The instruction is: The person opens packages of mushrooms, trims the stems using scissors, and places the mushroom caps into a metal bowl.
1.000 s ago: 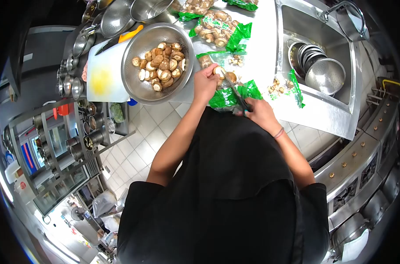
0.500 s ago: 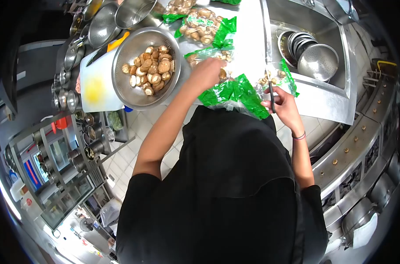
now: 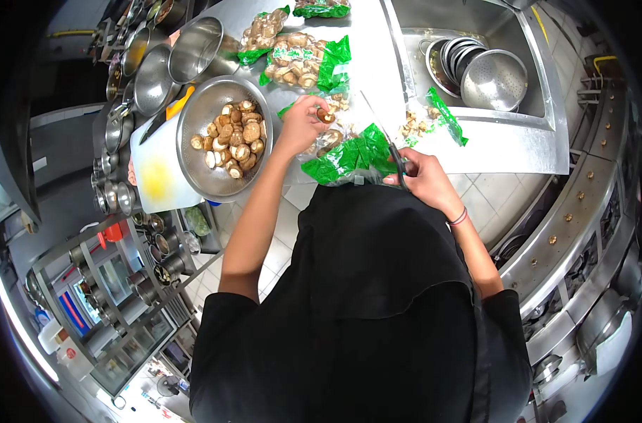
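My left hand (image 3: 303, 125) is closed on a brown mushroom (image 3: 325, 115) above an opened green and clear bag (image 3: 349, 156). My right hand (image 3: 424, 179) grips the dark handles of a pair of scissors (image 3: 394, 151), whose blades point up and to the left over the counter. To the left of my left hand stands a metal colander (image 3: 188, 163) with several mushrooms (image 3: 235, 137) in it. Small cut stem pieces (image 3: 414, 125) lie beside a green-edged plastic bag (image 3: 446, 118) to the right of the scissors.
Filled mushroom bags (image 3: 296, 60) lie at the back of the counter. A sink (image 3: 434, 35) at the right holds stacked bowls and a perforated bowl (image 3: 494, 80). On the left are a white cutting board (image 3: 156, 169), an orange-handled knife (image 3: 180, 103) and metal bowls (image 3: 196, 49).
My left hand has lifted from the bag with a mushroom in its fingers. My right hand has moved left with the scissors, away from the stem pieces. The whole view has shifted.
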Demonstrator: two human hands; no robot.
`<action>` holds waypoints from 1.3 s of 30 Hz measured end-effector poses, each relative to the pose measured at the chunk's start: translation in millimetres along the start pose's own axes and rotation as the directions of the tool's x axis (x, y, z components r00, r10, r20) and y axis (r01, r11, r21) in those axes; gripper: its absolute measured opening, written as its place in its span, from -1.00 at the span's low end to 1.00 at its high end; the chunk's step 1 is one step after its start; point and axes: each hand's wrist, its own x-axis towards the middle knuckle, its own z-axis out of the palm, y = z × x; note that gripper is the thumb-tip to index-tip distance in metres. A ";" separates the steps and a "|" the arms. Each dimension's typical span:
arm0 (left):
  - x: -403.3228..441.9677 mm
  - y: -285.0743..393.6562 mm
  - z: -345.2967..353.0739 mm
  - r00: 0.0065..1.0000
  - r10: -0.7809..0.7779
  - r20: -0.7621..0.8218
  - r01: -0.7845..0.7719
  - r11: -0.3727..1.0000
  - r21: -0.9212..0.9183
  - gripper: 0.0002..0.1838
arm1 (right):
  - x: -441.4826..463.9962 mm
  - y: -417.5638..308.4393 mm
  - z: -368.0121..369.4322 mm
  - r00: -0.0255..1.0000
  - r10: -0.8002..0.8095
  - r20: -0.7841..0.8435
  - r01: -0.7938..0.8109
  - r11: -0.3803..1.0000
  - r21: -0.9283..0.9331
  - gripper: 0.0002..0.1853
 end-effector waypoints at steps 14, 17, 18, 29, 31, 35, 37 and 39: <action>-41.1 11.0 32.6 0.887 0.121 -0.446 -0.174 0.982 -0.080 -0.21 | 23.2 -25.7 24.8 0.992 -0.082 0.098 0.111 0.933 -0.343 -0.50; -44.8 3.9 32.9 0.894 0.114 -0.434 -0.068 0.990 0.120 -0.22 | 35.8 -10.4 31.4 0.986 -0.035 0.162 0.091 0.932 -0.352 -0.52; -46.4 1.1 33.3 0.893 0.110 -0.436 -0.063 0.991 0.119 -0.22 | 39.0 -2.6 33.1 0.981 -0.043 0.187 0.095 0.957 -0.274 -0.54; -82.1 4.0 -86.2 0.692 0.380 -0.614 0.133 0.769 0.625 -0.42 | 11.5 19.7 -5.4 0.939 0.001 0.343 -0.181 0.850 0.495 -0.76; -67.9 32.2 -80.3 0.740 0.446 -0.504 -0.032 0.771 0.636 -0.44 | 11.0 23.8 -14.4 0.967 0.037 0.251 -0.156 0.869 0.469 -0.76; -26.5 48.3 -4.9 0.935 0.355 0.029 -0.317 0.791 0.524 -0.55 | 15.7 16.3 -22.0 0.982 0.037 0.184 -0.115 0.894 0.434 -0.73; 5.1 31.4 23.4 0.971 0.104 0.213 -0.222 0.721 0.657 -0.67 | 9.5 8.1 -24.0 0.989 0.043 0.144 -0.096 0.918 0.385 -0.73; 23.2 11.7 21.2 0.971 -0.090 0.220 -0.124 0.598 0.792 -0.74 | 9.5 -1.7 -21.0 0.993 0.027 0.117 -0.066 0.937 0.344 -0.73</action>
